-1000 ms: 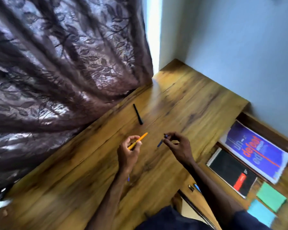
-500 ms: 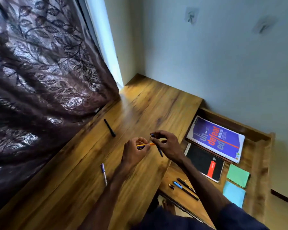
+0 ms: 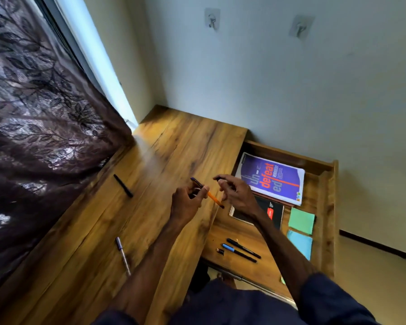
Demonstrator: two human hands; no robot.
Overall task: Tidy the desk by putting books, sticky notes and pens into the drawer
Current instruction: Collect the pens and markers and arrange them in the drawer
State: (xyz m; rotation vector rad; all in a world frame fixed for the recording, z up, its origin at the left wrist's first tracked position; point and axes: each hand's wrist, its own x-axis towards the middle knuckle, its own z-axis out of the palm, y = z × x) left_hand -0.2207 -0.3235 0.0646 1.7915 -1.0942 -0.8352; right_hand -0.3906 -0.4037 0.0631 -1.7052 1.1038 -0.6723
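My left hand (image 3: 185, 204) grips an orange pen (image 3: 215, 200) and a dark blue pen (image 3: 197, 182) together above the wooden desk (image 3: 174, 146). Just to the right, my right hand (image 3: 238, 195) hovers with loosely curled fingers, nothing visible in it. It hangs over the left edge of the open drawer (image 3: 326, 207). In the drawer lie a purple book (image 3: 271, 178), a black notebook (image 3: 271, 213), a green sticky pad (image 3: 301, 220), a blue sticky pad (image 3: 300, 243) and two pens (image 3: 240, 249). A black pen (image 3: 123, 186) and a purple-capped pen (image 3: 123, 255) lie on the desk.
A dark patterned curtain (image 3: 45, 137) hangs along the desk's left side. The pale wall (image 3: 267, 90) behind carries two hooks (image 3: 212, 18). A small cap-like piece (image 3: 220, 251) lies beside the drawer's pens.
The blue pen passed from my right hand into my left, which now holds both pens. My view swung right, bringing the whole drawer into sight.
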